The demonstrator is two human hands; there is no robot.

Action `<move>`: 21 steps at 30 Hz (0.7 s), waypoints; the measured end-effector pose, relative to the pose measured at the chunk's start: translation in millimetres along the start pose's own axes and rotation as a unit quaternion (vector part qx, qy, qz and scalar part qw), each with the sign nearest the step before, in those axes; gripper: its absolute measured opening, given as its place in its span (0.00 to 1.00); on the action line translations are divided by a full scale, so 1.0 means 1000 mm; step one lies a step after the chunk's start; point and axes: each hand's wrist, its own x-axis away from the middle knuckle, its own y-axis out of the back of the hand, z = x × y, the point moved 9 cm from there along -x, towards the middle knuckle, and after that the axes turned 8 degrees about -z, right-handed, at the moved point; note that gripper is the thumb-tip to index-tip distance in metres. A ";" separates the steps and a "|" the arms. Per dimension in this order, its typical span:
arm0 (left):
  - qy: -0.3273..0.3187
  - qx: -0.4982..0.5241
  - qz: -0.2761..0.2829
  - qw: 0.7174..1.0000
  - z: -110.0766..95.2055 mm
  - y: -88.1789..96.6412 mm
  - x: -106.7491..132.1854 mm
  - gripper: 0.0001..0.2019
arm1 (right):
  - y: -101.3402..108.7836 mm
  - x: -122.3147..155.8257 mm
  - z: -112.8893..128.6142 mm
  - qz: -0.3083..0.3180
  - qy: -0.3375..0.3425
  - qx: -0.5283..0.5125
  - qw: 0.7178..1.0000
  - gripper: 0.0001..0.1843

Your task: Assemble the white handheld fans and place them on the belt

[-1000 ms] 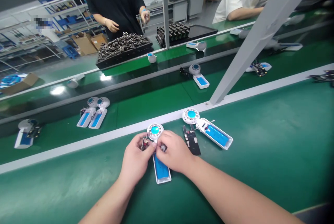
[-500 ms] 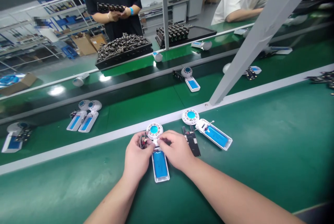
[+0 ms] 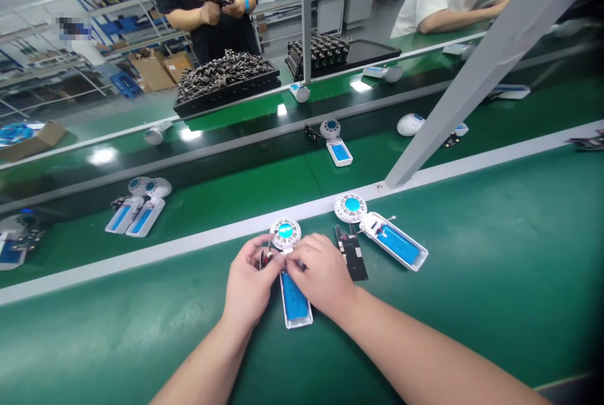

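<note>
A white handheld fan point(image 3: 296, 301) with an opened handle and a blue battery lies on the green bench in front of me. At its neck my left hand point(image 3: 249, 282) is closed on a small circuit board point(image 3: 265, 258), thumb and fingers around it. My right hand point(image 3: 325, 270) pinches at the same neck, just below the round fan head; whatever sits between those fingertips is hidden. To the right lies a second opened fan point(image 3: 399, 246) with its blue battery showing. A black circuit board point(image 3: 353, 258) lies beside it, near my right hand.
Beyond a pale rail point(image 3: 226, 232), a green conveyor belt point(image 3: 264, 185) carries several opened fans point(image 3: 340, 152). A slanted grey post point(image 3: 453, 97) rises at right. Across the line, a person in black handles dark parts behind a heaped tray point(image 3: 226, 81); another person sits at upper right.
Fans on the near belt have shifted left. My fingers have changed position slightly at the fan's neck. The person in black has tilted the dark parts. The view has shifted a little.
</note>
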 end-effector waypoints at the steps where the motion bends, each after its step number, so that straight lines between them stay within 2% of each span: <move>1: 0.007 0.009 0.004 1.000 0.001 0.000 -0.001 0.23 | 0.000 0.000 0.000 0.004 0.002 0.002 1.000 0.12; 7: 0.018 0.024 0.028 0.999 0.002 -0.002 -0.002 0.25 | -0.002 -0.002 -0.008 0.042 -0.041 -0.075 0.995 0.05; 12: -0.010 -0.027 0.018 0.999 0.000 0.001 -0.002 0.18 | -0.001 -0.001 -0.008 0.015 -0.039 -0.071 0.997 0.06; 16: -0.112 -0.118 0.025 0.986 -0.013 0.000 0.005 0.14 | 0.004 0.001 -0.004 -0.033 -0.031 -0.038 0.998 0.07; 21: -0.238 -0.215 -0.011 0.947 -0.031 0.002 0.021 0.12 | 0.009 0.004 0.005 -0.061 -0.011 -0.039 0.997 0.06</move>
